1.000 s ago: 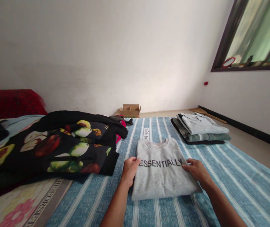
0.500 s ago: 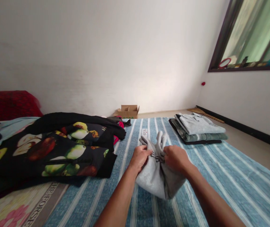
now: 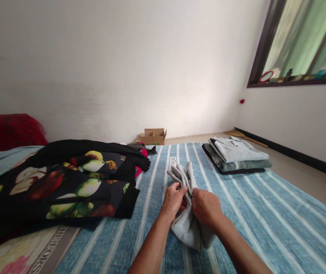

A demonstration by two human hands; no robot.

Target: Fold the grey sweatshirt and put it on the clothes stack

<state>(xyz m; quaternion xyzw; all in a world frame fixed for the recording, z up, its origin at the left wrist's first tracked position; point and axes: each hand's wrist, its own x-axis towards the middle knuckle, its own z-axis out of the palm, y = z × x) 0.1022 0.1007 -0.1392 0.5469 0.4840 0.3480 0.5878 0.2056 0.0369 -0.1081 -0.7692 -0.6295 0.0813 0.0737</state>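
Both hands grip a bunched light-grey garment (image 3: 184,227) over the blue striped bed sheet; whether it is a top or bottoms I cannot tell. My left hand (image 3: 172,200) pinches its left side, thumb on top. Across from it, my right hand (image 3: 207,207) is closed round the right side, fingers mostly hidden. Folds of the cloth stick up beyond the hands, and the rest hangs down between the forearms. Farther off to the right lies a stack of folded clothes (image 3: 237,152), a light-grey one on top.
On the left, a black jacket with fruit print (image 3: 88,190) is spread over other clothes. The striped sheet (image 3: 245,228) covers the bed. A cardboard box (image 3: 153,137) stands by the wall beyond the bed, and a red cover (image 3: 8,131) is at the far left.
My hands have come closer together and slightly nearer to me, squeezing the grey garment narrower. Its dark lettering, seen before, is now hidden in the folds.
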